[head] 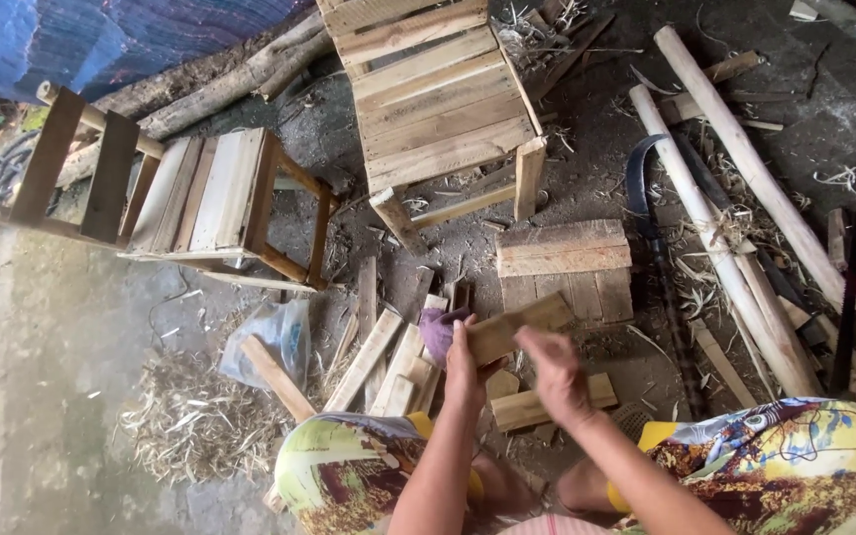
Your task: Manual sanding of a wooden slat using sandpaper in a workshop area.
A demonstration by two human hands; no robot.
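Wood block, a short flat offcut, sits raised above the scrap pile, its long axis running from lower left up to the right. From the head view, the left hand grips its lower left end with fingers wrapped around it, a purple cloth just beside that hand. The right hand lies just below the block's right half, fingers curled narrow; whether they touch the wood cannot be told. Loose wooden slats lie underneath, with a small pallet chair beyond.
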